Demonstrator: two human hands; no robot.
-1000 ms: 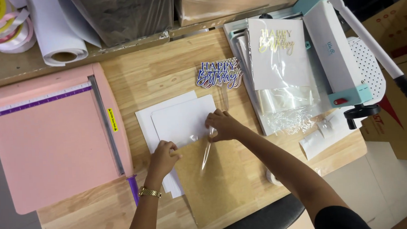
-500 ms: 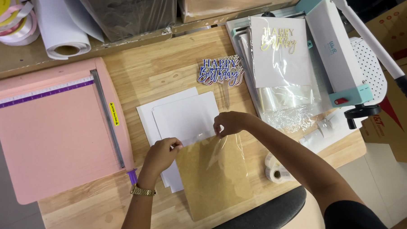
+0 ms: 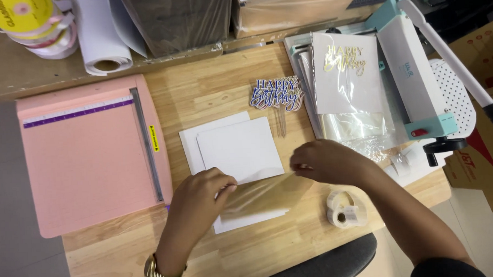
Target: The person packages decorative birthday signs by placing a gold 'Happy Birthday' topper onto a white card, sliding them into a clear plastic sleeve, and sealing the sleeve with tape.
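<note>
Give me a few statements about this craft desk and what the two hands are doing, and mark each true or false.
1. Both hands hold a clear plastic sleeve over the white cards. True.
2. The pink paper trimmer lies by the right hand. False: it lies beyond the left hand.
3. A blue birthday cake topper lies on the wooden table above the cards. True.
4. The left wrist is bare. False: it wears a gold watch.
5. The sticker roll sits on the trimmer. False: it sits on the table under the right forearm.
</note>
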